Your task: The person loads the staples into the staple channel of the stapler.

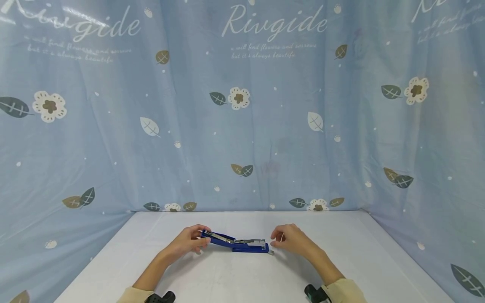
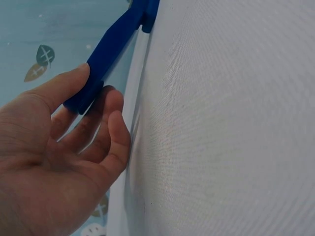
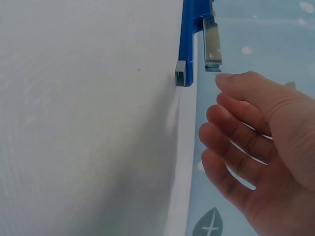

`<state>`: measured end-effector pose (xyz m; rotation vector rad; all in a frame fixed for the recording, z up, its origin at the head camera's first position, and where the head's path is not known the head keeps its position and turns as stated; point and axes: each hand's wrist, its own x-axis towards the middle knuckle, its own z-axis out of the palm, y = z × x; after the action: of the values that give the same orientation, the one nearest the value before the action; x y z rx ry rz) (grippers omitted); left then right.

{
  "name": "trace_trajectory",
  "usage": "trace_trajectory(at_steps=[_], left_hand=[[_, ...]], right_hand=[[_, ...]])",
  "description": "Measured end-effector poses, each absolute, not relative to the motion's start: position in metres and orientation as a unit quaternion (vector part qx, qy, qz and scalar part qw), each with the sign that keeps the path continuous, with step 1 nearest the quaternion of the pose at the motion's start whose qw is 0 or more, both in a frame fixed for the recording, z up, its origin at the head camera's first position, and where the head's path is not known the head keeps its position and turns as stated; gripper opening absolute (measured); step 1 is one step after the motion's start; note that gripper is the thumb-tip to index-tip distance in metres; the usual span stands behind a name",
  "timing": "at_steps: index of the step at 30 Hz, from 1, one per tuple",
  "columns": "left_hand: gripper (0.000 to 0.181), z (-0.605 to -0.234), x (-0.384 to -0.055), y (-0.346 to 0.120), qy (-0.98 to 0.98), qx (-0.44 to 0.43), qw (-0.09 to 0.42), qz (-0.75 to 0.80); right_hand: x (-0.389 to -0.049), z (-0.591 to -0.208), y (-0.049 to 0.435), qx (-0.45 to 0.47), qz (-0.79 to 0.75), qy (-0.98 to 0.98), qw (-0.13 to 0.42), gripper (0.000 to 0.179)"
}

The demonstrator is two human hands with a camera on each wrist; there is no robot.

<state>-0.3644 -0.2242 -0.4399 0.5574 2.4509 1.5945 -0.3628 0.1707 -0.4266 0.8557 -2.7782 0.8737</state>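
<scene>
A blue stapler [image 1: 250, 249] is folded wide open over the white table, its metal staple magazine [image 1: 251, 242] exposed. My left hand [image 1: 185, 243] pinches the end of the raised top cover [image 2: 106, 54] between thumb and fingers, keeping it tilted up to the left. Just off the stapler's right end, my right hand [image 1: 293, 240] hovers with fingers loosely bent and nothing between them. In the right wrist view its thumb lies close below the magazine's metal end [image 3: 213, 49], apart from it. A small metal piece [image 3: 181, 73] juts from the end of the blue base.
The white table [image 1: 242, 280] reaches back to a light blue curtain [image 1: 242, 134] printed with leaves and flowers, which also hangs along both sides. Dark wrist-worn devices [image 1: 315, 293] sit at the sleeves near the bottom edge of the head view.
</scene>
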Motion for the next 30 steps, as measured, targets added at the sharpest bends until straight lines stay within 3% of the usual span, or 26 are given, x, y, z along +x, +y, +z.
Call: trace_trajectory(at_steps=[30], left_hand=[[0.051, -0.4415, -0.365, -0.2246, 0.817, 0.188, 0.085, 0.538]], right_hand=[[-0.3592, -0.433, 0.173, 0.295, 0.327, -0.898, -0.027, 0.009]])
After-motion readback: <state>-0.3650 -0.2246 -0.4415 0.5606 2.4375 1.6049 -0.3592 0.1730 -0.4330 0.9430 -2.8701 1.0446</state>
